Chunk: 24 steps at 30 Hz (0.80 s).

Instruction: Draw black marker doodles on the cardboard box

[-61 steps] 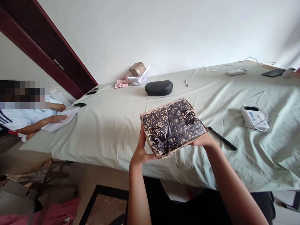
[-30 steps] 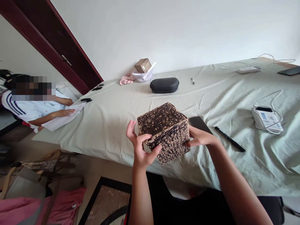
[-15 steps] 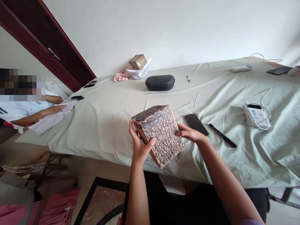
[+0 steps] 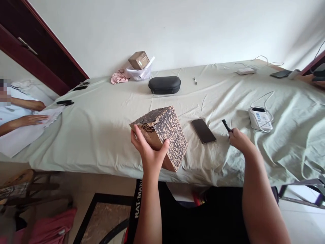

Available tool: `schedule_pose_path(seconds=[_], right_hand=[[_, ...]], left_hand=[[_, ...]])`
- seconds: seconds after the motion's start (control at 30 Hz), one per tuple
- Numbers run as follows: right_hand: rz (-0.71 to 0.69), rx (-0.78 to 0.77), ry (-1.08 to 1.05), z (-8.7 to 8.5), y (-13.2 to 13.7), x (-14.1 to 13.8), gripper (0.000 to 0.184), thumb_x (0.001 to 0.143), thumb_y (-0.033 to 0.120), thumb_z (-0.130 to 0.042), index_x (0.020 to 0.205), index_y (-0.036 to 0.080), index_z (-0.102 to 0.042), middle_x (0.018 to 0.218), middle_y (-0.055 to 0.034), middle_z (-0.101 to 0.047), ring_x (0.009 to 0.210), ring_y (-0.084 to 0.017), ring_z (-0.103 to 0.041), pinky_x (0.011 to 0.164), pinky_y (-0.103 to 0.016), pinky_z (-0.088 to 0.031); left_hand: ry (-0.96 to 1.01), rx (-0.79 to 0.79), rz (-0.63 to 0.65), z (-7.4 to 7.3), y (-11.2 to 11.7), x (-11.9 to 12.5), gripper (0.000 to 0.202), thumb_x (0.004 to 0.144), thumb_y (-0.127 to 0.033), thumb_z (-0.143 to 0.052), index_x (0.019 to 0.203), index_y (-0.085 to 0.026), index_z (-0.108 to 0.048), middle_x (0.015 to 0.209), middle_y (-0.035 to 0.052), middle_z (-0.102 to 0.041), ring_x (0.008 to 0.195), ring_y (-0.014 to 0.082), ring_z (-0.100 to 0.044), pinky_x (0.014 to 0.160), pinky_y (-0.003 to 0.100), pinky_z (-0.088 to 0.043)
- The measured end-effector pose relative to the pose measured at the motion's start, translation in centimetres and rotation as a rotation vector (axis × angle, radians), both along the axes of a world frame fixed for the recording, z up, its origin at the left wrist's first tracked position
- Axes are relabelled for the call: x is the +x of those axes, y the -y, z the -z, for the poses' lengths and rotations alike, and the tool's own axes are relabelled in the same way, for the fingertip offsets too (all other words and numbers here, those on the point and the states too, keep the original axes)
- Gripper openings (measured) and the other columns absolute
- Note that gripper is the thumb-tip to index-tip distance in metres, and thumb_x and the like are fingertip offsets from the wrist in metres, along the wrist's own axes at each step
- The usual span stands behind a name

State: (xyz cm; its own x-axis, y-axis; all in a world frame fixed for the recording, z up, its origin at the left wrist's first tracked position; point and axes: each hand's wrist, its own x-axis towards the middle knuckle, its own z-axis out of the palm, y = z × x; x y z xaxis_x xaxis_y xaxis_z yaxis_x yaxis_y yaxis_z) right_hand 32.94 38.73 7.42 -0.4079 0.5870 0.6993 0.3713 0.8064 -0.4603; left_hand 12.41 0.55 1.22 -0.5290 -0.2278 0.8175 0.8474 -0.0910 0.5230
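A cardboard box (image 4: 165, 134) covered in black scribbles is held tilted above the table's near edge by my left hand (image 4: 148, 152), fingers wrapped round its left corner. My right hand (image 4: 240, 140) is off the box, further right, closed on a black marker pen (image 4: 226, 125) whose tip sticks out past the fingers. A dark phone (image 4: 203, 130) lies flat on the cloth between the box and my right hand.
The table is covered with a pale green sheet (image 4: 101, 118). A white corded device (image 4: 259, 118) sits at the right, a black oval case (image 4: 164, 84) at the back, a small brown box (image 4: 138, 60) on a plastic bag behind. Another person's hand (image 4: 33, 119) rests on paper at the left.
The box was turned over between both hands. My right hand then let go, moved right and closed on the black pen. My left hand now holds the box alone.
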Motion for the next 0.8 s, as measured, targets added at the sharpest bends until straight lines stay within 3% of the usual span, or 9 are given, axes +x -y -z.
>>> schedule_pose_path(seconds=[0.07, 0.13, 0.33, 0.43, 0.53, 0.67, 0.8], right_hand=[[-0.117, -0.181, -0.135, -0.3, 1.6, -1.5, 0.014, 0.089, 0.035, -0.055, 0.087, 0.023, -0.049, 0.07, -0.0005, -0.05, 0.058, -0.015, -0.048, 0.053, -0.027, -0.041], [-0.206, -0.275, -0.231, -0.6, 3.0, -3.0, 0.018, 0.093, 0.04, -0.052, 0.095, 0.023, -0.049, 0.075, 0.0001, -0.054, 0.054, -0.013, -0.048, 0.048, -0.024, -0.041], [-0.185, -0.209, -0.285, -1.1, 4.3, -5.3, 0.024, 0.09, 0.045, -0.056, 0.088, 0.021, -0.055, 0.072, -0.0003, -0.056, 0.051, -0.012, -0.048, 0.042, -0.023, -0.039], [-0.244, -0.191, -0.316, -1.3, 4.2, -5.7, 0.03, 0.087, 0.051, -0.061, 0.087, 0.021, -0.055, 0.071, -0.0008, -0.058, 0.05, -0.011, -0.045, 0.042, -0.023, -0.037], [-0.317, -0.264, -0.391, -1.4, 4.1, -5.9, 0.038, 0.084, 0.055, -0.066, 0.095, 0.023, -0.051, 0.073, -0.0005, -0.062, 0.049, -0.011, -0.043, 0.043, -0.023, -0.036], [-0.357, -0.367, -0.417, -1.6, 4.1, -5.9, 0.033, 0.082, 0.049, -0.066, 0.093, 0.022, -0.052, 0.067, 0.0021, -0.054, 0.051, -0.011, -0.045, 0.047, -0.024, -0.039], [-0.263, -0.219, -0.438, -1.7, 4.0, -5.6, 0.027, 0.087, 0.048, -0.061, 0.088, 0.021, -0.054, 0.069, 0.0006, -0.052, 0.052, -0.012, -0.043, 0.047, -0.025, -0.034]], left_hand=[[-0.014, 0.007, -0.005, 0.0, 0.0, 0.1, 0.12, 0.078, -0.047, -0.082, 0.171, -0.027, -0.011, 0.169, 0.0204, -0.019, 0.161, 0.0392, -0.018, 0.131, 0.059, -0.022], [-0.013, -0.005, -0.001, 0.0, 0.0, 0.2, 0.12, 0.077, -0.047, -0.083, 0.171, -0.027, -0.01, 0.169, 0.0212, -0.018, 0.161, 0.0399, -0.018, 0.131, 0.059, -0.022], [0.018, -0.077, 0.034, 0.0, 0.2, 0.8, 0.124, 0.077, -0.053, -0.085, 0.171, -0.032, -0.006, 0.17, 0.0206, -0.01, 0.161, 0.0444, -0.014, 0.129, 0.065, -0.023], [0.017, -0.083, 0.052, -0.1, 0.3, 1.1, 0.123, 0.077, -0.052, -0.085, 0.17, -0.034, -0.006, 0.171, 0.0198, -0.008, 0.161, 0.0443, -0.013, 0.128, 0.065, -0.024], [0.022, -0.084, 0.064, -0.2, 0.3, 1.3, 0.122, 0.077, -0.051, -0.085, 0.17, -0.035, -0.008, 0.171, 0.019, -0.008, 0.161, 0.0441, -0.014, 0.128, 0.065, -0.025], [0.011, -0.086, 0.049, -0.2, 0.3, 1.3, 0.122, 0.077, -0.052, -0.086, 0.17, -0.034, -0.008, 0.171, 0.0194, -0.008, 0.161, 0.0443, -0.014, 0.128, 0.065, -0.026], [0.003, -0.101, 0.04, -0.2, 0.1, 1.4, 0.122, 0.077, -0.052, -0.085, 0.17, -0.034, -0.007, 0.172, 0.0192, -0.007, 0.161, 0.0452, -0.014, 0.127, 0.065, -0.027]])
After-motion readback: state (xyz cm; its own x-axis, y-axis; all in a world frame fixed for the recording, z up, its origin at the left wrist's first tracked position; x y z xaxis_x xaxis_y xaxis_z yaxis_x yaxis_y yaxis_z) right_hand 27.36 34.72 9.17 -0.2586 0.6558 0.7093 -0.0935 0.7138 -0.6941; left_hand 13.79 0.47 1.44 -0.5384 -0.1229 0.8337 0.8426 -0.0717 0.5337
